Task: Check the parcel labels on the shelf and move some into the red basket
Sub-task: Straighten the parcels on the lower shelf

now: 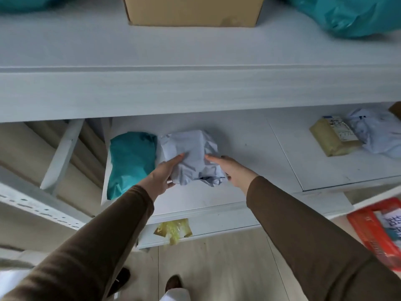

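A crumpled pale grey parcel bag [191,153] lies on the lower white shelf [249,153]. My left hand [161,175] grips its left side, thumb under the near edge. My right hand [230,168] holds its right side with fingers along the bag. No label shows on the bag's upper face. A teal parcel bag [130,161] lies right beside it on the left. The red basket [377,231] is at the lower right, with a labelled parcel inside it.
A tan taped parcel [334,137] with a label and another grey bag [377,133] sit at the shelf's right. On the upper shelf stand a cardboard box [193,9] and a teal bag [351,14]. Yellow tape [173,230] hangs from the shelf's front edge.
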`<state>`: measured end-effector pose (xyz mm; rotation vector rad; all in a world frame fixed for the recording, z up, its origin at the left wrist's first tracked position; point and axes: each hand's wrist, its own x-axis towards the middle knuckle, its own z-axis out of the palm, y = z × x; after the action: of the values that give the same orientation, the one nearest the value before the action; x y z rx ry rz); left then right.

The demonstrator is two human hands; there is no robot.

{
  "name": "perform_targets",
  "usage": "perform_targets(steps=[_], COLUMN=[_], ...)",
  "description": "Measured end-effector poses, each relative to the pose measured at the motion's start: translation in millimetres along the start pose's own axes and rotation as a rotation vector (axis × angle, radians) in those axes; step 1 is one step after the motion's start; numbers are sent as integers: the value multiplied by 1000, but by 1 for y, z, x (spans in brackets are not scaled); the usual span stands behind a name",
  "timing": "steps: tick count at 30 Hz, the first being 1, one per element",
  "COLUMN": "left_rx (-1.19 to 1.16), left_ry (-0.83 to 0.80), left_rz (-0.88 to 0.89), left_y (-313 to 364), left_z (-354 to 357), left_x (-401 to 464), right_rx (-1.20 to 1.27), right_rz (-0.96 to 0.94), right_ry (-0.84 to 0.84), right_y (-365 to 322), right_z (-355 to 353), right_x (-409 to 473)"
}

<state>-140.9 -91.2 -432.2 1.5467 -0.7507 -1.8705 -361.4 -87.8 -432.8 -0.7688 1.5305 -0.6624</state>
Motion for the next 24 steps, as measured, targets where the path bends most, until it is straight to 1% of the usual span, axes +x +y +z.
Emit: perform_targets(steps=[3, 6, 9, 12, 15, 18, 24], left_rx=[-11, -6, 23, 39, 42, 19, 88], left_ry=[-11, -42, -64, -79, -86, -126, -232], left_rz=[-14, -7, 16, 41, 116, 204, 452], left_y=[-4, -11, -19, -29, -42, -56, -83], left_z=[5, 16, 32, 55, 79, 96, 120], left_x=[-17, -42, -72, -101, -128, -151, -186], right_rx=[-29, 4, 16, 1, 21, 6, -27], right_rz=[-45, -90, -126, -206, -314, -418, -479], right_ry=[-45, -61, -48, -15, -2, -34, -108], right_y=[0, 6, 14, 22, 37, 55, 87], right_z=[-6, -23, -42, -60, -81, -103, -136], right_x=[-33, -65, -101, -137, -164, -188, -215])
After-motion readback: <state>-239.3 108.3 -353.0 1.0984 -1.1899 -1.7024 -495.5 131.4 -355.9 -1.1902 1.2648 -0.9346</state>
